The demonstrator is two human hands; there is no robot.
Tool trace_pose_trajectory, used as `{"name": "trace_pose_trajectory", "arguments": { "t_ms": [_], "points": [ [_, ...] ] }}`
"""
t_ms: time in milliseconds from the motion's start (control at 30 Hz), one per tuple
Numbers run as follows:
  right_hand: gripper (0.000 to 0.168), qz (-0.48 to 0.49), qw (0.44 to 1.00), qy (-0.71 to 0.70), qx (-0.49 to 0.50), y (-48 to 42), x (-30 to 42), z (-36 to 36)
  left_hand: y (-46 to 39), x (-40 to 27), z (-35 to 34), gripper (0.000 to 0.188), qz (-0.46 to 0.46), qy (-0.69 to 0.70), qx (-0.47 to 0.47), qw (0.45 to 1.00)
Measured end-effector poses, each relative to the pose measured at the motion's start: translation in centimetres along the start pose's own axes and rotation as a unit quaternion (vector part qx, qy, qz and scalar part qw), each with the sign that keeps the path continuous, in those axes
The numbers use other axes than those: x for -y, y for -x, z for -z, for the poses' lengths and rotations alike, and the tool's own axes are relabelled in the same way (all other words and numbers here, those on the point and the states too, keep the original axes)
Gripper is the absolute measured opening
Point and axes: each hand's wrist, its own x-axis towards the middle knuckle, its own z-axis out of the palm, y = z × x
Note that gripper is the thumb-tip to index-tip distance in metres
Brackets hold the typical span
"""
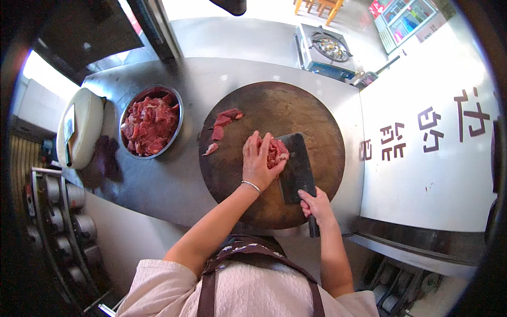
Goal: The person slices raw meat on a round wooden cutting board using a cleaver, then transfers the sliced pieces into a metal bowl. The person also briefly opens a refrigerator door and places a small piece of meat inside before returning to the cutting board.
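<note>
A large round wooden chopping block lies in front of me. My left hand rests over a heap of raw red meat, fingers spread across its left side and thumb at its near edge. In my right hand is the handle of a broad dark cleaver. The blade lies nearly flat on the block, its left edge against or just under the meat; I cannot tell which. Several loose meat pieces are strung out along the block's left side.
Left of the block stands a metal bowl heaped with cut meat. Farther left, another cleaver lies on a pale round board, beside a dark cloth. A gas stove sits at the back right. A white wall with lettering bounds the right.
</note>
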Motion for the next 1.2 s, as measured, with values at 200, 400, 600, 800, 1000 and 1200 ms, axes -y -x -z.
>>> {"name": "trace_pose_trajectory", "arguments": {
  "t_ms": [200,400,600,800,1000,1200],
  "points": [
    [0.018,0.04,0.997,0.048,0.033,1.7,0.5,-7.4,-0.4,-0.1,1.8,0.069,0.039,0.015,-0.075,0.996],
    [0.019,0.226,0.955,0.191,-0.016,4.1,1.6,-13.3,-2.9,1.6,7.8,0.037,0.092,0.203,-0.234,0.946],
    [0.015,0.361,0.881,0.303,0.029,6.4,9.0,-21.4,-10.0,8.9,20.2,0.021,0.035,0.08,-0.464,0.882],
    [0.013,0.277,0.95,0.139,0.046,5.3,7.6,-21.4,-8.7,21.6,21.8,0.048,0.157,-0.335,-0.184,0.91],
    [0.013,0.137,0.99,0.003,-0.016,4.4,4.3,-14.7,-9.3,22.6,21.6,0.039,0.09,-0.212,-0.222,0.947],
    [0.016,0.083,0.989,-0.094,-0.073,5.6,-0.5,-9.1,-5.6,14.7,16.5,0.02,-0.003,-0.046,0.024,0.999]
  ]
}}
